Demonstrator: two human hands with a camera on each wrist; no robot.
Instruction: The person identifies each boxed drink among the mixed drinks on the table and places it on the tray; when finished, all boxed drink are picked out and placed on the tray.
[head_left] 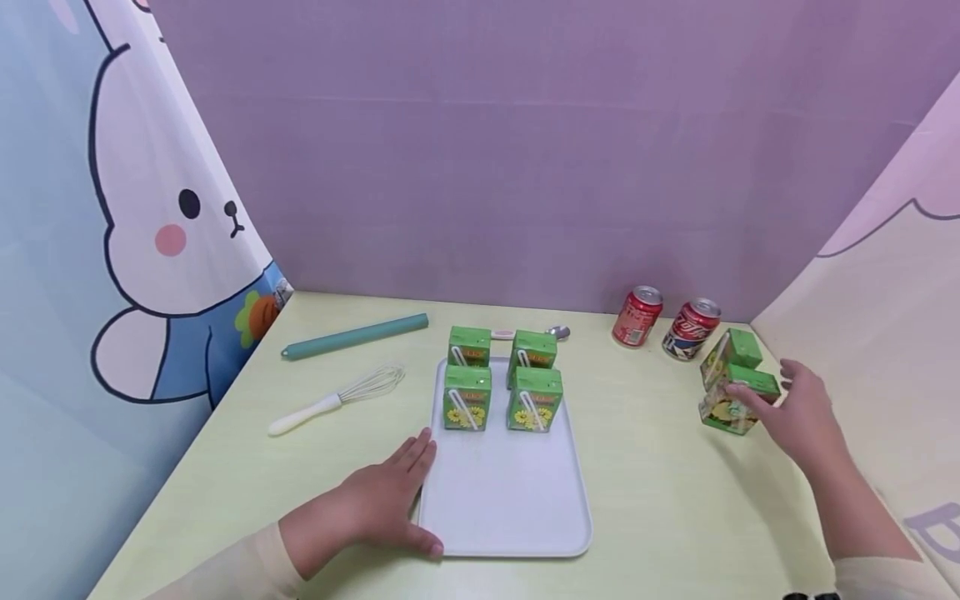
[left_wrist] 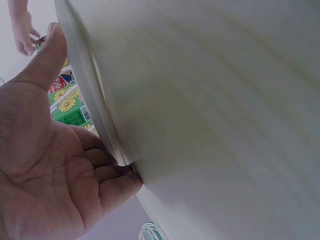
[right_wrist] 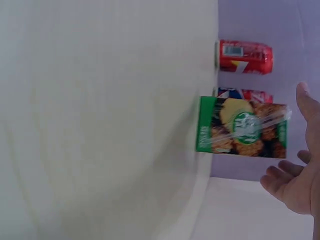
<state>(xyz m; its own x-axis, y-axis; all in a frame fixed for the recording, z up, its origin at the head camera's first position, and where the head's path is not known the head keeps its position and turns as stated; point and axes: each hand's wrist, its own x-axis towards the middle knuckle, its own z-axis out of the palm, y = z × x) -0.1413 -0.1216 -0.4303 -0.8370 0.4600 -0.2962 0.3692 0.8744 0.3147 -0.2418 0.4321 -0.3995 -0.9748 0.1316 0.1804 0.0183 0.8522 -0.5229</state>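
My left hand point(head_left: 386, 492) rests along the left rim of a white tray point(head_left: 502, 500), its thumb by the near corner. In the left wrist view its fingertips point(left_wrist: 127, 185) touch the tray's edge. Several green juice boxes point(head_left: 467, 404) with straws stand in two rows on the tray's far half. At the far right, two more boxes stand on the table, one behind the other. My right hand point(head_left: 806, 421) is spread beside the nearer juice box point(head_left: 727, 412). The right wrist view shows a gap between thumb and fingers, with that box point(right_wrist: 245, 127) just beyond them.
Two red cans point(head_left: 637, 317) stand at the back right, left of the two boxes. A whisk point(head_left: 337, 402) and a teal rod point(head_left: 356, 336) lie left of the tray. Behind the tray's boxes lies a spoon point(head_left: 558, 332). A purple curtain point(head_left: 480, 167) hangs along the table's back edge.
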